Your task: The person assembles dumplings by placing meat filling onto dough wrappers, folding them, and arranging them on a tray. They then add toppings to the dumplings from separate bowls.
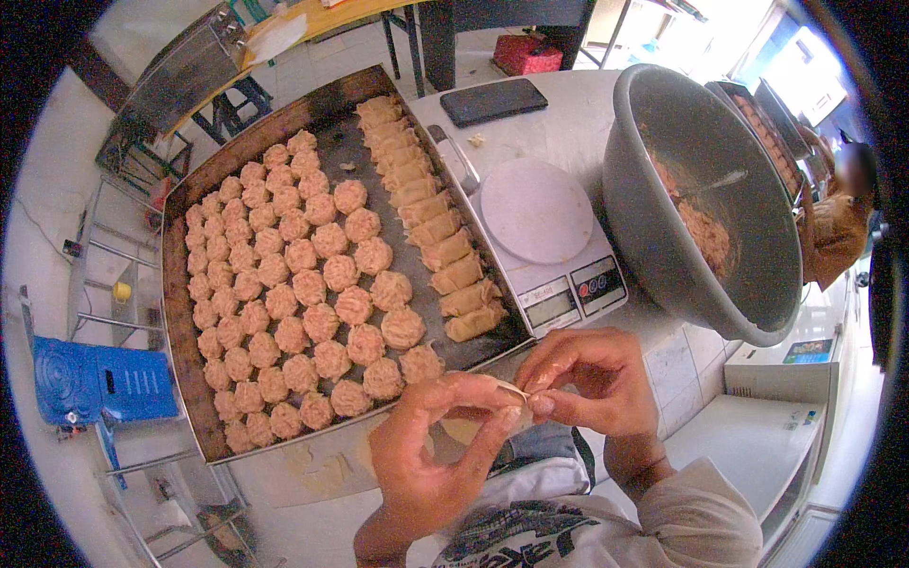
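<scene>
Left hand (pixel 426 445): cupped, fingers (pixel 492 431) curled nearly closed around a thin, pale dumpling wrapper (pixel 507 388). Right hand (pixel 592 383): fingers (pixel 544 402) pinched closed on the edge of the same wrapper. The two hands meet at the wrapper, which sits between the fingertips of both, held in the air above the near edge of the surface (pixel 578 114). Whether filling lies inside the wrapper cannot be told.

Just beyond the left fingers lies a large dark metal tray (pixel 180 312). Its bulk is filled with rows of round open-topped dumplings (pixel 322 284); the side nearer the right fingers carries one column of folded dumplings (pixel 445 251).

Beyond the right fingers, touching or just beside the tray, stands a white kitchen scale (pixel 540 213) with a round platform. Farther to the right of the right fingers sits a large grey bowl (pixel 653 218), tilted toward the person, with minced filling (pixel 705 232) and a utensil handle inside.

A dark phone (pixel 492 100) lies on the surface far beyond the fingers, past the scale. A blue case (pixel 90 381) sits well to the left of the left fingers, below surface level.
</scene>
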### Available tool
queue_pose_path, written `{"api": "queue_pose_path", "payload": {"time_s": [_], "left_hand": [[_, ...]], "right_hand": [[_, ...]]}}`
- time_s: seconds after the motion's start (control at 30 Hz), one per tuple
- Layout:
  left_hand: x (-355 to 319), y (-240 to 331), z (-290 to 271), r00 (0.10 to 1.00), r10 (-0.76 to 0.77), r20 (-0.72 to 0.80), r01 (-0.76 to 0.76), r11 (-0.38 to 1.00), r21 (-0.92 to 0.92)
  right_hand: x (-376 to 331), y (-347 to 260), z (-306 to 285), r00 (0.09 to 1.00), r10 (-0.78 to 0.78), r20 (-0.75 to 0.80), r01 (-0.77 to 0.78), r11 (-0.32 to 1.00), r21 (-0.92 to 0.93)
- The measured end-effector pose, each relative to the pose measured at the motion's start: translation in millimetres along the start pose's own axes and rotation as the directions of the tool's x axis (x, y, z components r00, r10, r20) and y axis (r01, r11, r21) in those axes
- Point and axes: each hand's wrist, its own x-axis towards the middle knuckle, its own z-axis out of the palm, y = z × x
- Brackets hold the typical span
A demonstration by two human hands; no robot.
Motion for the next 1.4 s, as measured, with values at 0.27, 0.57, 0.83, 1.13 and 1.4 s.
{"api": "queue_pose_path", "payload": {"time_s": [0.27, 0.57, 0.83, 1.13, 1.4], "left_hand": [[-1, -4, 11, 0.997, -0.011, -0.08, -0.001, 0.99, -0.144], [3, -7, 5, 0.994, 0.053, -0.095, -0.046, 0.996, 0.075], [4, -5, 2, 0.996, 0.062, -0.064, -0.052, 0.988, 0.148], [1, 6, 2, 0.997, 0.076, -0.019, -0.062, 0.911, 0.408], [4, 18, -2, 0.979, 0.141, 0.146, -0.199, 0.815, 0.545]], "right_hand": [[3, 7, 11, 0.992, -0.051, -0.115, 0.058, 0.997, 0.054], [1, 4, 15, 0.992, 0.02, -0.126, -0.018, 1.0, 0.021], [-1, 10, 17, 0.989, 0.013, -0.148, -0.001, 0.996, 0.086], [-2, 7, 15, 0.994, -0.05, -0.096, 0.048, 0.999, -0.017], [-7, 6, 15, 0.993, 0.052, -0.106, -0.054, 0.998, -0.014]]}}
